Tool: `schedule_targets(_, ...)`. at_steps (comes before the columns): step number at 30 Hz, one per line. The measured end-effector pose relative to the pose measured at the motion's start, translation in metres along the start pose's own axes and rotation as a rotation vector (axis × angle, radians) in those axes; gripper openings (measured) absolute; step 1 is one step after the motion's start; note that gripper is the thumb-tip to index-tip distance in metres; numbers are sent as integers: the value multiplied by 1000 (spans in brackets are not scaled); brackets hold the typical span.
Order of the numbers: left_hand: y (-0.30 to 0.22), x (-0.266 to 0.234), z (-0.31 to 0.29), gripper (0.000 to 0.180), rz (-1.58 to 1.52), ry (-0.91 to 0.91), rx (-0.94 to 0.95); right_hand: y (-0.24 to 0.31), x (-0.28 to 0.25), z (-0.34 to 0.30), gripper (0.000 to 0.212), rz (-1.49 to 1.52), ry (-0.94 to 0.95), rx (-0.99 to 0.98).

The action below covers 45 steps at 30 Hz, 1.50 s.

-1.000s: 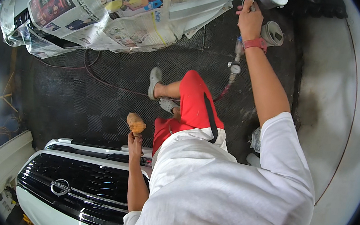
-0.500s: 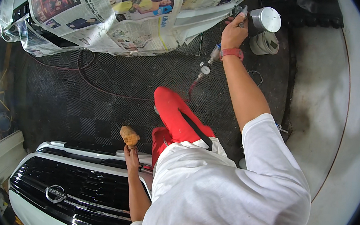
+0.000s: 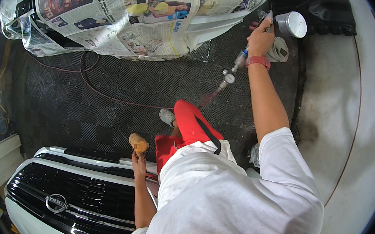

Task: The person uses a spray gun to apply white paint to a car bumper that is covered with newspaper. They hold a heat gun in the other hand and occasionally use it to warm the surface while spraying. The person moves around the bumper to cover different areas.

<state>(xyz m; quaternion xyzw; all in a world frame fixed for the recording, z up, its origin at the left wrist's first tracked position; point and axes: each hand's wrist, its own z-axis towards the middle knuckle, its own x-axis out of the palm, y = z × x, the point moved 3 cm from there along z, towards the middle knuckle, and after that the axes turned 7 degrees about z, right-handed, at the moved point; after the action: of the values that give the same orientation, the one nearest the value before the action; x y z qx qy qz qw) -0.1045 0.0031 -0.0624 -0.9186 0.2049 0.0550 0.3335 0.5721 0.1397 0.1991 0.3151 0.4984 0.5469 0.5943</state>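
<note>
In my right hand [image 3: 260,40], stretched out to the far right, is a spray gun [image 3: 269,17], my fingers closed round it. A shiny metal cup [image 3: 293,24] sits beside its head. Below the wrist, a regulator with a round gauge [image 3: 229,78] and a clear filter [image 3: 240,61] join the gun to a dark red hose [image 3: 129,103]. My left hand [image 3: 138,163], low at the near left, grips a tan, lumpy object [image 3: 139,144], perhaps a wadded cloth. The gun's nozzle and trigger are mostly hidden by my fingers.
A car part [image 3: 129,19] masked with newspaper and plastic spans the far left, its bare pale edge [image 3: 215,28] near the gun. A white pail [image 3: 278,50] stands under my right hand. A white car front with black grille [image 3: 83,193] lies close by my left arm.
My right hand has moved to the right with the spray gun, its cup and regulator swinging along. My left hand has barely shifted. A grey clog now shows by my knee.
</note>
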Motion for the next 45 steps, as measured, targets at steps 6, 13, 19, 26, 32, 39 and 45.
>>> schedule_targets(6, 3, 2, 20, 39, 56, 23, 15, 7, -26, 10, 60, -169, 208, 208)
schedule_targets(13, -16, 10, 22, 38, 94, 43, 11, 31, -33, -36, 62, -39, 499, 376)
schedule_targets(19, -13, 25, 24, 40, 44, 27, -9, 49, -12, -82, 63, 79, 667, 408)
schedule_targets(26, -13, 45, 9, 44, 185, 38, 17, 54, 0, -94, 64, 164, 828, 427)
schedule_targets(32, 7, 61, 3, 45, 145, 27, 8, 22, -24, -57, 66, 130, 736, 442)
schedule_targets(39, 1, 77, -12, 45, 186, 38, -45, -2, -60, 10, 67, 83, 587, 384)
schedule_targets(45, -3, 86, -18, 43, 151, 31, -22, -22, -77, 65, 67, 54, 461, 319)
